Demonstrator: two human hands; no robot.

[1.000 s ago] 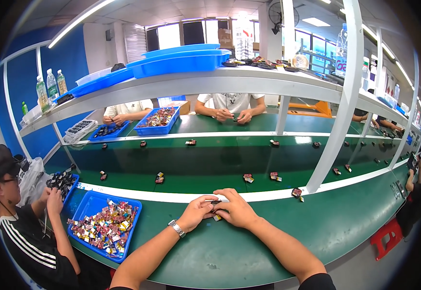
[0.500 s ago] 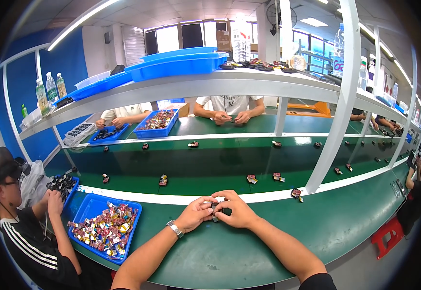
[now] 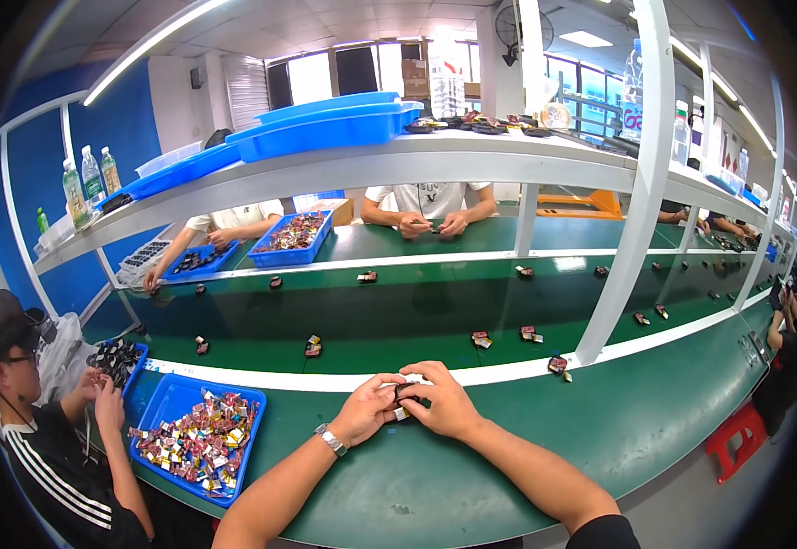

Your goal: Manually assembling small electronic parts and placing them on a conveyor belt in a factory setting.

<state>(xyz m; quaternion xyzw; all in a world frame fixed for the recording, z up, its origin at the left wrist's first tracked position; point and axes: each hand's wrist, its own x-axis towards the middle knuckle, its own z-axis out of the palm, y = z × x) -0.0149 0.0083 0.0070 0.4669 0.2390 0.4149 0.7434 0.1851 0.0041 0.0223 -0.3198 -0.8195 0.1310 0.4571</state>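
Left hand and right hand both clamped on a small black part between them, seemingly steadying it from either side over the green table; blue tray left of the grip, presumably for easy reach.

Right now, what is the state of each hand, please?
Left hand: closed, holding a small dark part.
Right hand: closed on the same part.

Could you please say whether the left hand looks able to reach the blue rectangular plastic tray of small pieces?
Probably yes: the blue tray lies beside the left forearm with no visible barrier, though the left hand holds a small black part.
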